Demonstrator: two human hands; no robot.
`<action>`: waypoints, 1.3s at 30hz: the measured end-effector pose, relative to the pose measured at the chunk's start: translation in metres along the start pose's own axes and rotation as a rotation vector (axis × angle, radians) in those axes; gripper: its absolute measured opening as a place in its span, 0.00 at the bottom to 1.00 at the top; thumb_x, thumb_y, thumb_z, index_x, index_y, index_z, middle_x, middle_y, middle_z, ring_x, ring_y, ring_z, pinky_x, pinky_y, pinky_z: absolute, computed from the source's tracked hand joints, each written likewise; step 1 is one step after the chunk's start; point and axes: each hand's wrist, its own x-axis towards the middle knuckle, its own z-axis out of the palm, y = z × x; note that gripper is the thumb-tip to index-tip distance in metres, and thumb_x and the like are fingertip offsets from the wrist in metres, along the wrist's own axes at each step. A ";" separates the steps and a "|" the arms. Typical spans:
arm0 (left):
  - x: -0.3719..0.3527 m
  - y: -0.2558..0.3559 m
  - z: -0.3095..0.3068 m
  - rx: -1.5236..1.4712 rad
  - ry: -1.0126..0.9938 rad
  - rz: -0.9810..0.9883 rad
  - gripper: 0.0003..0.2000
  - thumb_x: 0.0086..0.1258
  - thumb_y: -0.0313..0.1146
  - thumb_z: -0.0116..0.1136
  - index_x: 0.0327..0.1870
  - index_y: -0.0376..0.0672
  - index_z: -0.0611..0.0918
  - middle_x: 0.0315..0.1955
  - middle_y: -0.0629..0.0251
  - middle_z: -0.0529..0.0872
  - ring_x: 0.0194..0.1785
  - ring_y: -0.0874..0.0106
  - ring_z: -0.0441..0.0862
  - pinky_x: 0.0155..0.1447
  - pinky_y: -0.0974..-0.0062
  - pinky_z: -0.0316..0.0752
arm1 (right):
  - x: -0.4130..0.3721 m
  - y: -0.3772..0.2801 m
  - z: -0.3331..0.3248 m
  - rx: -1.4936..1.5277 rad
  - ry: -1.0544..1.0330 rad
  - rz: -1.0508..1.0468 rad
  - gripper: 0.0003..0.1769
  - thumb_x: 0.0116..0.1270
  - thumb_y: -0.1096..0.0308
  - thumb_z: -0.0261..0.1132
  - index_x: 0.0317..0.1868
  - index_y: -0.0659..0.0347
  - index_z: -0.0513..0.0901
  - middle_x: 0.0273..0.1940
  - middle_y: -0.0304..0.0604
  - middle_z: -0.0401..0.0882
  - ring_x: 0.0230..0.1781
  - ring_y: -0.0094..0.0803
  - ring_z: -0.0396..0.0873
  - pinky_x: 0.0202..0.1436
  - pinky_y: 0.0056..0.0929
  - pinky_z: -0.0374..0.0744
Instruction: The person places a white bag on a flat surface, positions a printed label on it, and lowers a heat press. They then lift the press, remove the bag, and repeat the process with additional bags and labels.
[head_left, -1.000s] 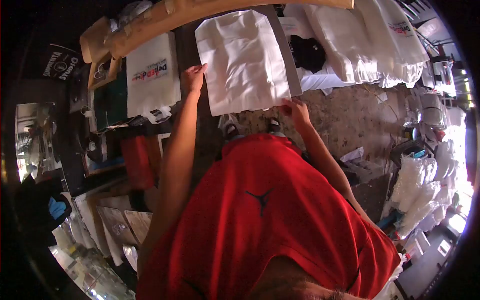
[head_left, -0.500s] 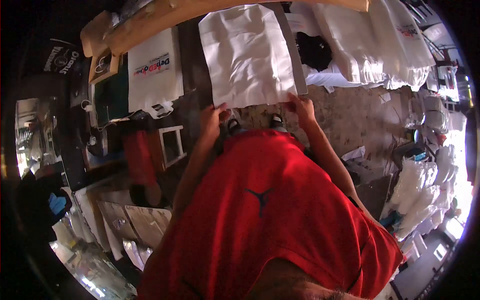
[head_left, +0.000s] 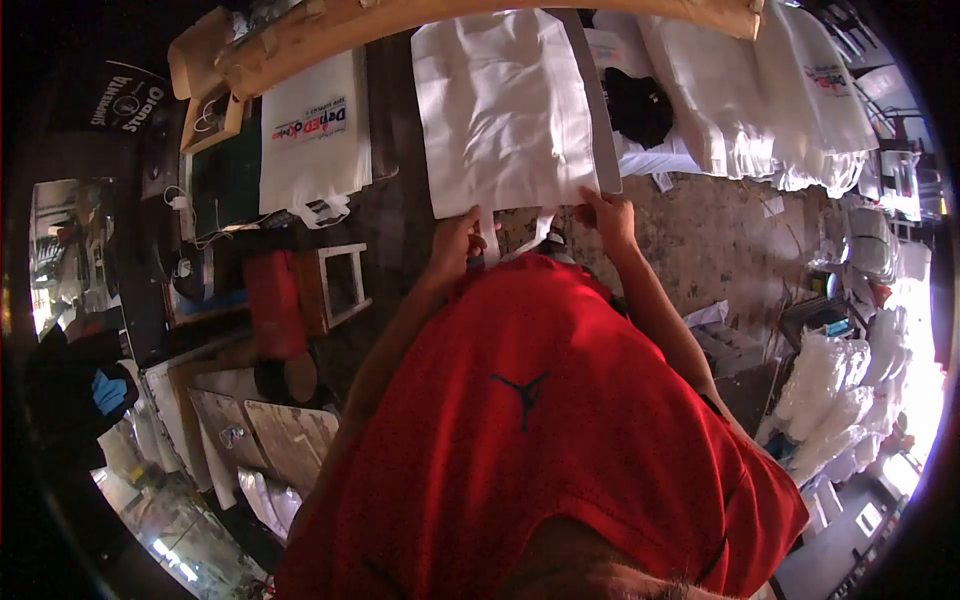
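Observation:
A plain white bag [head_left: 508,115] lies flat on a dark board in front of me, its near edge towards my body. Two white handle straps hang from that edge. My left hand [head_left: 460,240] is closed at the bag's near left, fingers by the left strap [head_left: 489,236]. At the near right corner, my right hand [head_left: 606,218] pinches the bag's edge. The right strap [head_left: 541,230] hangs between my hands.
Printed white bags [head_left: 318,135] are stacked on the left. More white bags [head_left: 700,90] and a black cloth [head_left: 638,105] lie on the right. A wooden beam [head_left: 480,22] crosses the far side. A red object [head_left: 274,305] stands at lower left.
My left hand has moved right, from the bag's corner to the left strap. Both straps now show below the near edge. In view, the bag has shifted slightly right.

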 end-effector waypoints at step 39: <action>-0.190 0.542 0.161 1.304 0.413 1.812 0.23 0.56 0.43 0.75 0.49 0.39 0.84 0.40 0.58 0.89 0.36 0.72 0.87 0.39 0.78 0.81 | -0.003 -0.012 -0.007 -0.438 0.153 -0.199 0.25 0.63 0.47 0.71 0.27 0.66 0.86 0.20 0.47 0.83 0.22 0.36 0.84 0.31 0.36 0.81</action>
